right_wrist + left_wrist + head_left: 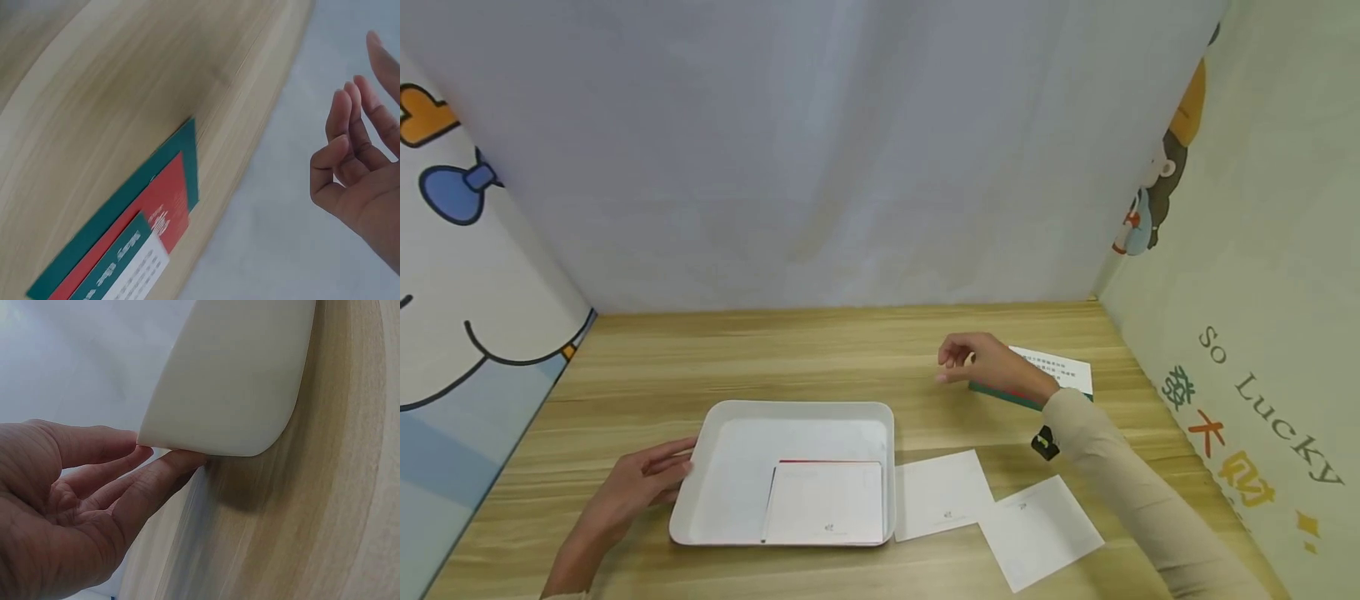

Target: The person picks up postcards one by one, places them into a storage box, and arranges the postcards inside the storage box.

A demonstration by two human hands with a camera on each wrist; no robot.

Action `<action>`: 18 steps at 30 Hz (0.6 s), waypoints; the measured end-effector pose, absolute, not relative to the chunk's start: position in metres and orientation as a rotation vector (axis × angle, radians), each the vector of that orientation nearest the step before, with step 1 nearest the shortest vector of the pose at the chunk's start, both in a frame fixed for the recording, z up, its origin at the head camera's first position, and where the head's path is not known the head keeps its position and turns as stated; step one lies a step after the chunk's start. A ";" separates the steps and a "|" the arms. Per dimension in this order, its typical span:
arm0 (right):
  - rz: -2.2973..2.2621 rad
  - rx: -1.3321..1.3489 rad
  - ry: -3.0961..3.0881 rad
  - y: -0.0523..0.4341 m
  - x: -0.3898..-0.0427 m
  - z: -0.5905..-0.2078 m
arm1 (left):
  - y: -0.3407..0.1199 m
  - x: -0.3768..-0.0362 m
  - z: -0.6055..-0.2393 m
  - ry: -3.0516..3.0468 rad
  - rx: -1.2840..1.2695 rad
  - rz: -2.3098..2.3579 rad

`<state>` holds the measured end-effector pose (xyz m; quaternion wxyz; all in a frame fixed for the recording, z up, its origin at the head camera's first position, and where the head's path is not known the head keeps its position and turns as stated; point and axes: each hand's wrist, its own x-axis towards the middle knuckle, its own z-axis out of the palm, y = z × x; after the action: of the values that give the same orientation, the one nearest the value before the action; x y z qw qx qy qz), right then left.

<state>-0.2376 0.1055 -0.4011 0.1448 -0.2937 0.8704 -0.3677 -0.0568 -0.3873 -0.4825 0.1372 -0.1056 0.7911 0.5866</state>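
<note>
My left hand [636, 483] is at the left side of a white tray [722, 412]. In the left wrist view its fairly straight fingers [178, 462] touch the edge of the tray [231, 394]. A neat stack of white cards [827, 500] with a red edge showing lies in the tray's right half. Raised over the back right of the table, my right hand [981, 362] holds nothing, its fingers loosely bent. Below its wrist lie fanned cards: a green card [106, 225], a red card [175, 190] and one with white and green parts [140, 269].
Two white cards, one [940, 496] close against the tray's right side and another [1041, 533] slanted beside it, lie on the wooden table [760, 350]. A small black device [1045, 443] shows by the right sleeve. Printed side walls [1240, 292] and a pale back curtain [850, 167] enclose the table.
</note>
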 end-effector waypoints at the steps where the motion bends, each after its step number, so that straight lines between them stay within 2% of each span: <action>1: -1.058 -0.839 2.519 0.111 -0.239 -0.401 | -0.387 -0.057 -0.483 2.289 -0.307 1.698; 18: -0.957 -0.682 2.657 0.185 -0.251 -0.406 | -0.386 -0.056 -0.482 2.288 -0.302 1.699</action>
<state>-0.2511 0.1853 -0.4062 0.1178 -0.2332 0.9082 -0.3271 -0.0564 -0.3862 -0.4824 0.1375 -0.1045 0.7908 0.5872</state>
